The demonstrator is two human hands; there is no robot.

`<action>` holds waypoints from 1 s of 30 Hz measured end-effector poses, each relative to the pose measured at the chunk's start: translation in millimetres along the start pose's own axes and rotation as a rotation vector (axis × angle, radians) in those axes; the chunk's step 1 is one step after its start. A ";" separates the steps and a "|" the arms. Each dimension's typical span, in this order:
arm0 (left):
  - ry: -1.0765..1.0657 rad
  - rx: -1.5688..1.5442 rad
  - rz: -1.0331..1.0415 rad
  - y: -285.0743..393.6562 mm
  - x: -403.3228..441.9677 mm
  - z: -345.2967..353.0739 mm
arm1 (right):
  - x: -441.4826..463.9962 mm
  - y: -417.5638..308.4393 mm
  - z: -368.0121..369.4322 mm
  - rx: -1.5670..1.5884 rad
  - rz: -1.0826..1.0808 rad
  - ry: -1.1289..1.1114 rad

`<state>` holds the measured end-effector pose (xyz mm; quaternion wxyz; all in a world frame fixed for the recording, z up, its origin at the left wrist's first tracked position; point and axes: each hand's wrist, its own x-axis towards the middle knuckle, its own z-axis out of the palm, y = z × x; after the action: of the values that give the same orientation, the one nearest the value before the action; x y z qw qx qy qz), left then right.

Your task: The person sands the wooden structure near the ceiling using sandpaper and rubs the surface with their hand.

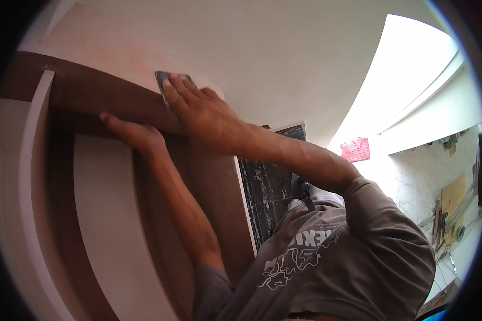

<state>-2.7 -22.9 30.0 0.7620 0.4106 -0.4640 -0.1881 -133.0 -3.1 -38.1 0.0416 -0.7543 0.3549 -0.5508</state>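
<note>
My right hand (206,109) lies over a dark grey flat piece that looks like sandpaper (162,79), pressing it with stretched fingers where the pale plaster wall (241,48) meets a brown board (102,77). Part of the piece is hidden under the palm. Lower and to the left, my left hand (136,136) rests against the underside of the brown board. One digit of it stretches out to the left, the other fingers are mostly hidden, and no object shows in it.
Pale upright dividers (35,134) and brown panels form shelving on the left. Below my right arm is a black marbled surface (268,187). A pink cloth-like item (355,150) lies by the bright opening. Boards and tools (452,214) lie on the floor at right.
</note>
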 end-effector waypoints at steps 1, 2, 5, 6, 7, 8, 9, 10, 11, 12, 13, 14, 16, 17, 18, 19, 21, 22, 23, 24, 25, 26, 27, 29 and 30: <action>-0.022 0.012 0.032 -1.2 0.5 -1.5 | 4.8 10.7 2.9 0.024 0.030 0.013; -0.047 0.024 0.062 -2.6 0.1 -3.6 | 5.3 16.9 6.2 0.046 0.062 0.026; -0.013 0.001 0.007 -3.2 4.2 -3.7 | -4.1 -5.5 -1.9 -0.041 -0.008 -0.021; -0.017 0.007 0.022 -2.1 4.7 -2.5 | -3.1 -11.1 -8.7 -0.050 0.006 -0.047; -0.021 0.017 0.035 -2.0 4.8 -2.1 | -1.3 -2.8 -6.2 -0.016 0.048 -0.081; -0.028 0.028 0.046 -1.6 3.3 -3.7 | 3.2 13.5 -0.8 0.018 0.095 -0.116; -0.007 0.043 0.031 -5.1 -1.8 -10.5 | 4.0 17.3 -1.2 0.048 0.141 -0.144; 0.010 0.053 0.025 -5.2 0.3 -10.7 | 2.9 9.1 -4.6 0.078 0.180 -0.170; 0.031 0.056 0.024 -6.2 4.3 -7.9 | 1.9 3.2 -4.4 0.044 0.123 -0.112; 0.009 0.022 0.032 -5.3 3.9 -5.7 | -4.5 -3.5 -2.0 0.016 0.073 -0.066; -0.013 -0.007 0.036 -5.0 2.4 -5.1 | -9.8 -7.1 -0.6 -0.009 0.028 -0.023; -0.035 -0.033 0.038 -4.7 -0.9 -6.3 | -9.6 -2.5 -0.7 0.014 0.078 -0.078; -0.036 -0.018 0.020 -4.9 -2.3 -10.0 | 0.8 10.8 -4.0 0.056 0.177 -0.177; -0.040 -0.021 0.023 -4.0 2.6 -7.5 | 1.8 6.3 -4.5 0.044 0.139 -0.140; -0.054 -0.042 0.029 -3.7 5.4 -5.4 | -1.3 -2.8 -5.3 0.032 0.096 -0.110; -0.065 -0.053 0.025 -3.6 3.8 -7.4 | -6.9 -9.6 -4.9 0.028 0.062 -0.089; -0.052 -0.040 0.022 -5.8 0.8 -11.6 | 2.2 11.2 -0.8 0.054 0.127 -0.139; -0.029 -0.017 0.024 -7.4 1.1 -12.1 | 5.5 17.8 0.5 0.065 0.163 -0.160; -0.012 -0.001 0.035 -8.1 5.7 -9.5 | 2.2 13.8 4.2 0.034 0.134 -0.125; -0.033 -0.030 0.040 -6.0 9.6 -3.7 | 0.5 3.1 2.9 -0.002 0.093 -0.090; -0.046 -0.046 0.033 -4.2 6.6 -4.6 | -4.9 -4.3 2.9 -0.029 0.060 -0.070; -0.060 -0.058 0.021 -3.0 2.4 -6.8 | -4.1 1.9 4.4 -0.008 0.084 -0.092; -0.040 -0.030 0.032 -3.8 0.4 -7.9 | 2.1 13.1 4.4 0.011 0.109 -0.112; -0.011 0.022 0.056 -4.3 1.1 -5.7 | -1.5 13.2 6.0 0.013 0.115 -0.114; -0.011 -0.001 0.034 -2.9 4.8 -1.5 | -4.0 2.0 2.8 -0.012 0.080 -0.095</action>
<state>1.3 -27.2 29.9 0.7627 0.4012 -0.4751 -0.1779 -132.1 -3.2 -43.3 0.0761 -0.7650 0.3858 -0.5101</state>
